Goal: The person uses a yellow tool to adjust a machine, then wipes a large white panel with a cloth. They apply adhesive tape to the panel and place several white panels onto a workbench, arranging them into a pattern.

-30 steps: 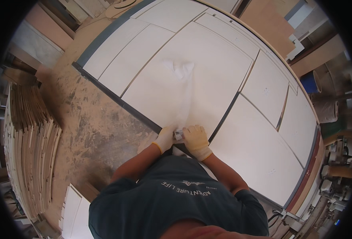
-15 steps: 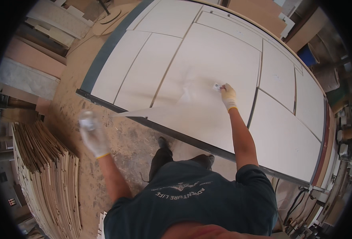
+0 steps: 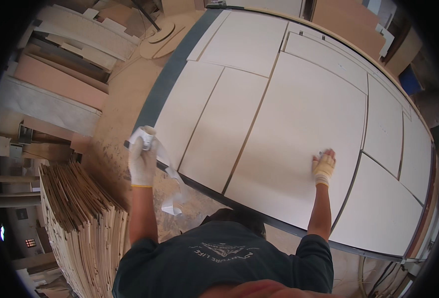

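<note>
Left hand (image 3: 142, 165) around roll (image 3: 145, 133), right hand (image 3: 323, 166) open on panel (image 3: 304, 111)

White roll (image 3: 146, 137), partly unwound, strip (image 3: 173, 175) hanging; large white panel (image 3: 299, 124) lying flat.

From the person's head, the left of two fisheye cameras is looking down and ahead. The dark shirt (image 3: 219, 265) is filling the near lower edge, the left hand (image 3: 142, 168) and right hand (image 3: 323, 168) are showing farther off, and white panels (image 3: 304, 109) are spreading beyond them. The wide lens is taking in stacked boards (image 3: 87, 228) at left and bending straight edges toward its rim
</note>
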The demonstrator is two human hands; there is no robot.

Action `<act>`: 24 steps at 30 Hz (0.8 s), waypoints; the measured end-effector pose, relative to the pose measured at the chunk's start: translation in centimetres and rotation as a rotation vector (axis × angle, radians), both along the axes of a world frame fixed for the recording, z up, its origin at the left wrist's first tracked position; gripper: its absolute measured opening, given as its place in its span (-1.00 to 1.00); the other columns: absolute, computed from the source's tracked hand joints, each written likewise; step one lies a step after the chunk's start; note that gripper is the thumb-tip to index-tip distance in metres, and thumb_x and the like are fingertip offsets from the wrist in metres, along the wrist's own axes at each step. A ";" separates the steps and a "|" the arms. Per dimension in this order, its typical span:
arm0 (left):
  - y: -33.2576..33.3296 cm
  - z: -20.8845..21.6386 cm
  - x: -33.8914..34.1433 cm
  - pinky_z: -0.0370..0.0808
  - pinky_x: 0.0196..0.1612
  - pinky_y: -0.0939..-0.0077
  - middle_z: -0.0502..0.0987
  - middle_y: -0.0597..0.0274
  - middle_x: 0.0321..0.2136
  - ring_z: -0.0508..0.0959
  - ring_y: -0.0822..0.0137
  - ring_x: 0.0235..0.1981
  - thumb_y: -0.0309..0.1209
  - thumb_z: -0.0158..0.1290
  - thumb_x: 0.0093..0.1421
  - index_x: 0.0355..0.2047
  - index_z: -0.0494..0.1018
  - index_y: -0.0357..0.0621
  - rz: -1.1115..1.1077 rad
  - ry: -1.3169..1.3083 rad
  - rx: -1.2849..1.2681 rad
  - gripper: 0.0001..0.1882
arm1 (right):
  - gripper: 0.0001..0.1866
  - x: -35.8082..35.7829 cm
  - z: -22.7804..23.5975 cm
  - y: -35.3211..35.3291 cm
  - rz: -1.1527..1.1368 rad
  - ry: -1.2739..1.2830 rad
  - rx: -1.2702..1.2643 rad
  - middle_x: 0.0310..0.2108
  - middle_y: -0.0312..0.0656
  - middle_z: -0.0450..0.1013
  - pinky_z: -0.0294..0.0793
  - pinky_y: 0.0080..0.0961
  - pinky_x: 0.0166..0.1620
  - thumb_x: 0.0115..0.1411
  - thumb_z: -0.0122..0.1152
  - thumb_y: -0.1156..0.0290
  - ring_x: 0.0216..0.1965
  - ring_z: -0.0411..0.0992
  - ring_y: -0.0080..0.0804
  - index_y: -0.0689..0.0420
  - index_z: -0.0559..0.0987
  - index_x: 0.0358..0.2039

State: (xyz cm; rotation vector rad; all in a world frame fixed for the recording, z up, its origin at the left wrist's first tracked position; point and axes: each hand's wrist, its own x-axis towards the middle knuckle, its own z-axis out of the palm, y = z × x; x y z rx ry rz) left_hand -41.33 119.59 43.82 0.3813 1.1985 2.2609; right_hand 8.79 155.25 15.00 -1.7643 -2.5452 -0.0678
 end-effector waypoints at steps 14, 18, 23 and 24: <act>14.0 -2.5 -6.8 0.59 0.01 0.31 0.62 0.14 -0.10 0.63 0.25 -0.10 -0.14 -0.05 0.52 0.07 0.53 -0.31 -0.421 -0.216 -0.375 -0.56 | -0.59 -33.0 19.0 -8.0 0.213 1.258 -0.870 -0.07 -0.07 0.59 0.55 -0.44 0.08 0.33 0.06 0.57 0.02 0.57 -0.32 0.33 0.48 0.19; 12.8 -4.0 -10.7 0.56 -0.03 0.40 0.63 0.17 -0.17 0.64 0.30 -0.13 -0.16 -0.04 0.50 0.05 0.55 -0.32 -0.658 0.132 -0.499 -0.57 | -0.68 -43.6 24.7 -11.9 0.529 1.064 -0.537 -0.18 -0.14 0.57 0.57 -0.35 -0.03 0.19 0.23 0.63 -0.07 0.56 -0.24 0.25 0.60 -0.01; 10.1 -9.2 -15.8 0.58 -0.18 0.42 0.61 0.21 -0.19 0.64 0.36 -0.24 -0.24 0.03 0.43 -0.06 0.57 -0.27 -0.591 -0.076 -0.544 -0.67 | -0.80 -50.8 22.4 -15.4 0.695 0.652 -0.148 -0.25 -0.22 0.51 0.49 -0.18 -0.09 0.07 0.40 0.37 -0.11 0.50 -0.12 0.09 0.62 -0.29; 9.7 -10.7 -16.1 0.60 -0.17 0.39 0.61 0.22 -0.20 0.64 0.33 -0.26 -0.23 0.03 0.43 -0.04 0.56 -0.25 -0.600 -0.174 -0.525 -0.67 | -0.83 -51.0 21.3 -16.7 0.709 0.636 -0.073 -0.24 -0.23 0.51 0.48 -0.20 -0.09 0.06 0.39 0.37 -0.11 0.50 -0.15 0.08 0.62 -0.31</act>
